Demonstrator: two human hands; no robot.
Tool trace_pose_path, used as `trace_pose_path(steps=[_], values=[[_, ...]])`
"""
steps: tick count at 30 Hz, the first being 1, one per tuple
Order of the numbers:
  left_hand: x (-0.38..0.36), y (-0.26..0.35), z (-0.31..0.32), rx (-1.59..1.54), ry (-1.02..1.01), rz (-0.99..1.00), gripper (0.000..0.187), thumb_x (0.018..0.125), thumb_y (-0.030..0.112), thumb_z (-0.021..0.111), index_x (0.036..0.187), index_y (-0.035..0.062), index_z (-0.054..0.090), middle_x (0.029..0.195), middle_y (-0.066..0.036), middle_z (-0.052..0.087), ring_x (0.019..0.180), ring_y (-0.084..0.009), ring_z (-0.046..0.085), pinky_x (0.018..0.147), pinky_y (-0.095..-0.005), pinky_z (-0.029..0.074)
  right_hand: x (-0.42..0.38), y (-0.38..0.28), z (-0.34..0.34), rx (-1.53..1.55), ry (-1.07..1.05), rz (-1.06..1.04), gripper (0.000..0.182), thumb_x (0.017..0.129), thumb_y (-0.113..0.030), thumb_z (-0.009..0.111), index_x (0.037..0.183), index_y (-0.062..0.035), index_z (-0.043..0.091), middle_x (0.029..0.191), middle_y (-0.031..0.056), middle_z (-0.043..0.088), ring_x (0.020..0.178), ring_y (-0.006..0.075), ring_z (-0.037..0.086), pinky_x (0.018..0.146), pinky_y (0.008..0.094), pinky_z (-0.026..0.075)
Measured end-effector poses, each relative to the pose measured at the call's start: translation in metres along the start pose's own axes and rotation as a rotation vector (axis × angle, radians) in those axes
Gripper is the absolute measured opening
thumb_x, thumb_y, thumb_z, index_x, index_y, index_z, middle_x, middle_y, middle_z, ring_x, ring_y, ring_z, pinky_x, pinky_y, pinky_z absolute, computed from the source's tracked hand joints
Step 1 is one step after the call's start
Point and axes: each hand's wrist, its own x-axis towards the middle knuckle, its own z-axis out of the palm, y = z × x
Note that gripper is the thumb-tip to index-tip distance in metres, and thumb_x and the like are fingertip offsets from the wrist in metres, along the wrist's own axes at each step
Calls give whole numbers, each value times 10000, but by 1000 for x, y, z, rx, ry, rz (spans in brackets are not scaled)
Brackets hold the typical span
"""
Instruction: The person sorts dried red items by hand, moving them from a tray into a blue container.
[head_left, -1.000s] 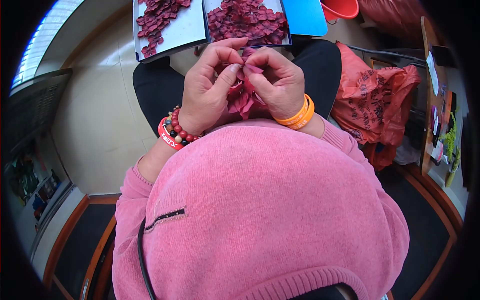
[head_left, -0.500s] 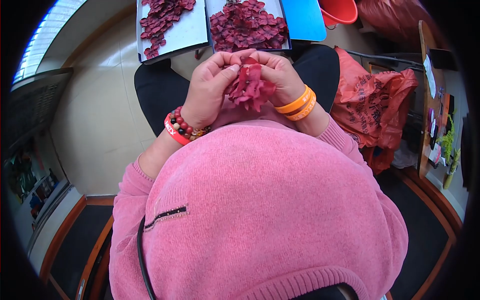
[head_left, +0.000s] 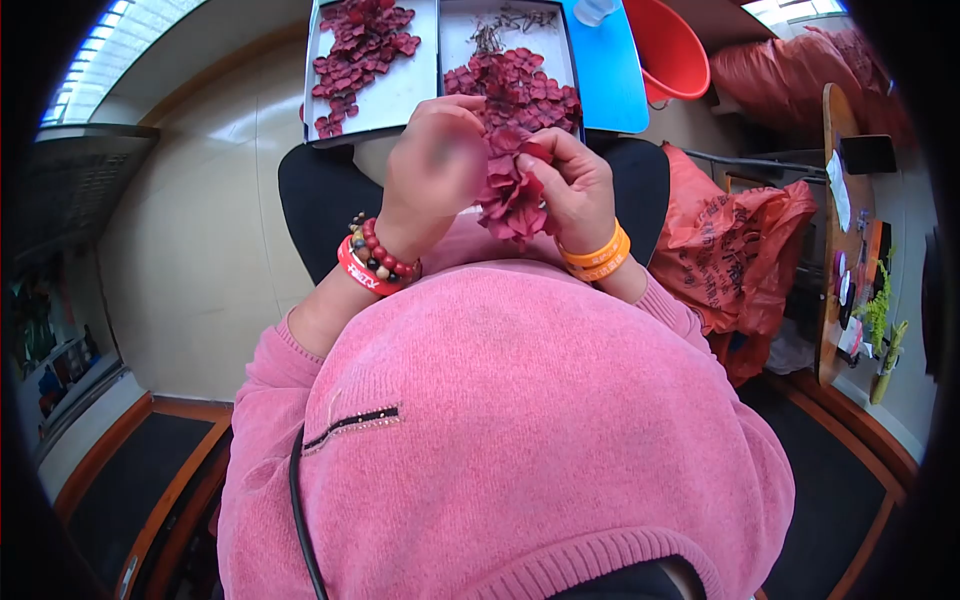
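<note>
A cluster of dark red artificial flowers [head_left: 515, 200] is held up in front of my pink sweater. My right hand [head_left: 582, 190] pinches its petals between thumb and fingers on the right side. On the left, my left hand [head_left: 425, 185] is closed against the cluster, its fingers curled at the top; a blurred patch covers its thumb side. Beyond the hands, more red flower heads [head_left: 520, 85] fill part of a shallow white box. In the same box lie thin dark stems [head_left: 520, 20]. A second white box [head_left: 400, 95] holds a spread of red flowers [head_left: 360, 45].
Right of the boxes is a blue board [head_left: 612, 90] with a clear cup [head_left: 595, 10] on it. A red bucket [head_left: 680, 50] stands beside that. Red plastic bags [head_left: 735, 235] lie to my right, near a wooden board [head_left: 835, 250] with small items. Tiled floor [head_left: 210, 220] stretches left.
The view has shifted, showing more of the boxes and the stems. My right hand has moved lower on the cluster, and the cluster looks more spread out. My left hand has turned.
</note>
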Motion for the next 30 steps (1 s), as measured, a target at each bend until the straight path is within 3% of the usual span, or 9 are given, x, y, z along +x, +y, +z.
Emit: trace_pose_path(steps=[6,9,11,13,17,18,22,27,30], values=[[19,31,-13,439,-83,370,140,738,1,608,874,24,581,1189,-152,534,1046,-237,510,916,-330,372,8,-14,11,-44,-14,-45,35,863,-47,593,858,-30,562,741,-41,551,649,-3,492,552,159,397],[28,24,-10,650,-50,538,147,712,40,622,848,53,568,1109,-154,549,1010,-309,522,902,-428,347,20,-6,4,-457,5,-368,63,805,2,602,852,1,560,751,47,528,679,99,529,602,233,429],[31,31,-12,651,-47,509,151,713,33,622,848,48,556,1129,-154,541,1048,-315,525,908,-461,334,21,-17,9,-380,-23,-274,87,763,19,594,838,11,551,777,113,518,705,210,549,631,293,446],[40,16,-9,686,-76,553,192,702,25,622,879,41,549,1171,-164,528,1060,-327,516,921,-437,344,40,-17,-3,-516,-139,-594,101,745,35,576,839,7,551,770,130,505,683,250,535,623,314,445],[46,23,-27,424,-153,366,153,744,-1,573,892,31,558,1188,-179,520,1057,-320,519,903,-391,400,48,-30,15,-430,-192,-450,67,774,22,573,813,-12,531,751,104,507,678,179,531,602,281,434],[33,15,-36,129,-257,159,146,759,-8,549,901,22,560,1213,-177,496,1075,-279,525,896,-343,430,42,-24,21,-388,-260,-431,59,788,16,566,823,-15,530,732,73,502,669,135,521,598,262,427],[68,12,-30,-190,-394,-51,90,822,4,510,895,10,563,1254,-131,481,1039,-165,536,873,-294,447,71,-29,-15,65,-444,75,18,842,-18,542,856,-30,543,820,-14,571,758,52,538,674,203,452],[74,-1,-22,-336,-355,-194,78,881,43,496,895,19,568,1260,-109,503,917,-104,534,776,-253,457,89,-19,-28,176,-408,255,65,859,-75,576,908,-33,568,854,27,621,788,88,604,701,234,504],[74,2,-12,-307,-215,-277,70,903,50,481,923,19,540,1225,-111,532,924,-92,533,754,-218,446,93,-8,-28,267,-300,324,110,876,-74,514,979,-37,532,785,102,640,593,220,667,488,302,558]])
